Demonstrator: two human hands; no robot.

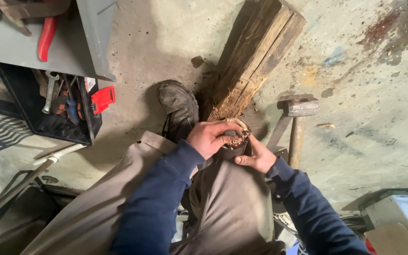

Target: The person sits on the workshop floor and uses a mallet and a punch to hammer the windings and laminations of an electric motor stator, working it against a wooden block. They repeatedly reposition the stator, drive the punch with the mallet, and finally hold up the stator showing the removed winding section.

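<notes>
A round metal part with copper-coloured windings (pixel 238 138) rests against my knee, at the near end of a worn wooden beam (pixel 253 52). My left hand (pixel 211 137) lies over its top, fingers closed on a small dark tool or piece whose shape I cannot make out. My right hand (pixel 257 157) grips the part's dark cylindrical body from below and the right. Both arms wear dark blue sleeves. My black boot (pixel 179 106) stands beside the beam on the concrete floor.
A sledgehammer (pixel 298 111) lies right of the beam, its handle toward me. An open black toolbox (pixel 48 101) with wrenches and a red latch sits at left under a grey shelf (pixel 34 47) holding red-handled pliers. A box (pixel 397 215) stands at lower right.
</notes>
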